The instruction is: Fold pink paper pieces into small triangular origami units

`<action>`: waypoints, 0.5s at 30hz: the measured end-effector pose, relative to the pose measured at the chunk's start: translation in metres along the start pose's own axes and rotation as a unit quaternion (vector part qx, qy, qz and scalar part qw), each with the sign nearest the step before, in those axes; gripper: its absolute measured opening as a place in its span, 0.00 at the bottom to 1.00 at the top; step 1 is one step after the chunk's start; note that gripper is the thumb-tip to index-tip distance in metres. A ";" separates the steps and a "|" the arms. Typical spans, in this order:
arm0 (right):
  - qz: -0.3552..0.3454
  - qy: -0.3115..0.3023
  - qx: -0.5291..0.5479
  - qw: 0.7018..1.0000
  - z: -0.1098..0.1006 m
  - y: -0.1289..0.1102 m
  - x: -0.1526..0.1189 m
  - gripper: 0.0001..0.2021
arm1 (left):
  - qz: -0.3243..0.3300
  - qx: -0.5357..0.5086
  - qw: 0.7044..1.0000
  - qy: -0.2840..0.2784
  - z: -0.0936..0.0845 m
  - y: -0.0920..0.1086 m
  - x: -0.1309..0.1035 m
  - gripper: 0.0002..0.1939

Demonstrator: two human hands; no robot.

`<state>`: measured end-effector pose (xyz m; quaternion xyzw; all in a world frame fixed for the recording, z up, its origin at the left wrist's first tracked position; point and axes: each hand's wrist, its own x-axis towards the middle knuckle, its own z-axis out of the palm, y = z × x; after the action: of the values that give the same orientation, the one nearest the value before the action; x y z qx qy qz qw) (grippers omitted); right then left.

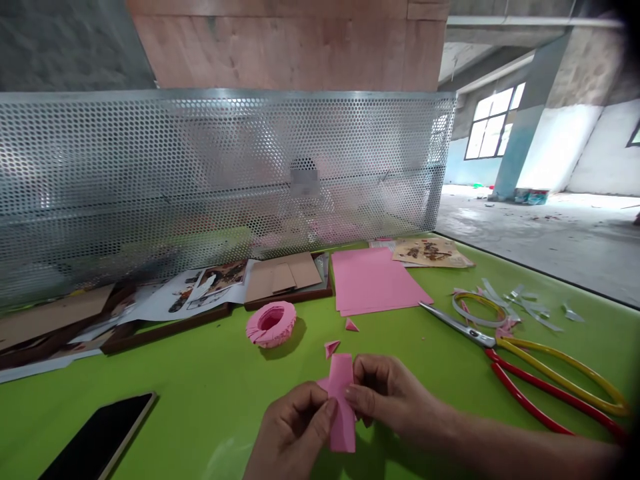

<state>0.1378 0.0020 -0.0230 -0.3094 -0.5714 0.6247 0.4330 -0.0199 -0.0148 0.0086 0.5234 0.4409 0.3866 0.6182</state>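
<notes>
A strip of pink paper [342,427] is pinched between my two hands above the green table. My left hand [295,427] grips its left edge with thumb and fingers. From the other side, my right hand [385,393] presses its thumb on the strip's middle. Behind the strip, a folded part of pink paper sticks out to the left. Just beyond lie two small folded pink paper pieces, one a triangle [351,325] and the other a pointed fold [331,349]. Farther left sits a ring of pleated pink paper [271,324].
Scissors [483,337] with red and yellow handles lie at right, near a tape roll [479,309] and clear scraps. Pink sheets [377,283] are stacked behind. A phone [100,437] lies at left. Trays with cardboard [285,273] line the perforated metal screen [225,167].
</notes>
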 end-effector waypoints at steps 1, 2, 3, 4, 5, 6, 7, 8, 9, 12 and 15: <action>0.001 -0.003 0.008 1.000 0.001 0.001 0.000 0.17 | 0.003 0.009 1.000 0.000 0.000 -0.002 0.001 0.12; 0.003 -0.007 0.017 1.000 0.002 0.002 -0.001 0.17 | 0.005 0.019 1.000 -0.001 0.000 -0.004 0.001 0.14; 0.006 -0.011 0.028 1.000 0.003 0.004 -0.001 0.17 | 0.006 0.029 1.000 -0.001 0.000 -0.006 0.002 0.15; 0.007 -0.010 0.041 0.999 0.005 0.006 -0.001 0.17 | 0.008 0.041 0.999 -0.004 0.001 -0.008 0.002 0.16; 0.004 -0.007 0.056 0.998 0.006 0.008 -0.001 0.17 | 0.011 0.054 0.998 -0.007 0.001 -0.010 0.003 0.16; -0.002 0.001 0.070 0.998 0.007 0.009 0.000 0.17 | 0.014 0.066 0.998 -0.010 0.002 -0.012 0.003 0.16; -0.012 0.011 0.079 0.997 0.008 0.011 0.000 0.16 | 0.016 0.078 0.997 -0.015 0.002 -0.013 0.003 0.16; -0.024 0.022 0.080 0.996 0.009 0.011 0.000 0.16 | 0.020 0.087 0.996 -0.019 0.002 -0.013 0.003 0.15; -0.034 0.032 0.077 0.996 0.010 0.011 0.000 0.16 | 0.026 0.093 0.995 -0.022 0.002 -0.013 0.003 0.15; -0.053 0.047 0.068 0.995 0.013 0.008 -0.001 0.17 | 0.036 0.102 0.994 -0.035 0.002 -0.010 0.002 0.14; -0.042 0.056 0.069 0.995 0.013 0.003 -0.001 0.15 | 0.007 0.083 0.995 -0.047 0.001 -0.005 0.000 0.12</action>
<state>0.1266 -0.0042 -0.0242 -0.2889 -0.5144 0.6253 0.5108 -0.0188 -0.0164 0.0035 0.5935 0.4388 0.3279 0.5896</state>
